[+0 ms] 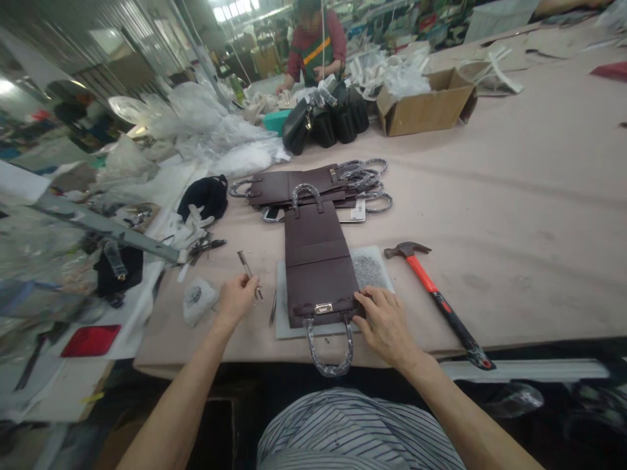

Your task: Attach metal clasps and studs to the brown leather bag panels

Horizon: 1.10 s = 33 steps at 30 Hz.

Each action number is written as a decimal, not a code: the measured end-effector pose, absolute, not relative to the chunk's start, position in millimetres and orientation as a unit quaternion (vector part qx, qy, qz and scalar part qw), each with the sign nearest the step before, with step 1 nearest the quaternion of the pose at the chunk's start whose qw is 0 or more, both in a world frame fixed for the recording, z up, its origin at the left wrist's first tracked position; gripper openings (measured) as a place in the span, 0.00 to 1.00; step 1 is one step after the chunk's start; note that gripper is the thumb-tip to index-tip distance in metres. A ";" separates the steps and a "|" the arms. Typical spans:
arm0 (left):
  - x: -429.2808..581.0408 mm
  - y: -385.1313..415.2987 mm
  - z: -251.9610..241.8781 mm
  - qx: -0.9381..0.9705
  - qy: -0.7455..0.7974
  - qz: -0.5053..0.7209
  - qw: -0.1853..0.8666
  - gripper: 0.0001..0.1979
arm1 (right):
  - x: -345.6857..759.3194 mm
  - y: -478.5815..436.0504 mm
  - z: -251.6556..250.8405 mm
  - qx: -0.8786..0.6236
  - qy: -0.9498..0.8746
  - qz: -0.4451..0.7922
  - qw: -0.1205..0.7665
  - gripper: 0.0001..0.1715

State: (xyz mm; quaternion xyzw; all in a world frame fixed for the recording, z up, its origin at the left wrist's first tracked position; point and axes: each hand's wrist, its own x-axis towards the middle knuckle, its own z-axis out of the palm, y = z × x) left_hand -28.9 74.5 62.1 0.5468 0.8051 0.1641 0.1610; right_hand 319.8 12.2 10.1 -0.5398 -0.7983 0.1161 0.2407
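Observation:
A dark brown handbag panel [318, 254] lies flat, with a wrapped handle at each end and a metal clasp [324, 308] near the close end. Beneath it are a pale board [284, 333] and a grey speckled slab [371, 273]. My left hand [239, 297], left of the panel, is closed around a slim metal rod [243, 261]. With thumb and fingers, my right hand [385, 321] pinches the panel's right edge near the clasp. Between my left hand and the board lies a thin pointed tool [273, 308]. A claw hammer [434, 287] with a red and black handle rests to the right.
More brown panels with wrapped handles [277, 187] are stacked behind. Further back stand black bags [323, 124], a cardboard box [426, 108] and heaped clear plastic [196, 124]. A plastic bundle [200, 300] and a metal bar [108, 228] are at left. Another person [316, 49] works across the table.

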 end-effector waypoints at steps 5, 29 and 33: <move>-55.2 59.7 54.9 0.546 0.831 0.013 0.105 0.12 | 322.5 15.4 -0.7 -0.529 -0.808 0.082 0.245 0.21; -7.5 48.3 35.8 0.597 0.786 -0.006 0.160 0.08 | 317.0 17.5 8.5 -0.528 -0.817 0.082 0.217 0.20; -19.8 44.3 31.2 0.555 0.811 0.065 0.174 0.07 | 317.6 18.1 7.5 -0.529 -0.819 0.075 0.211 0.21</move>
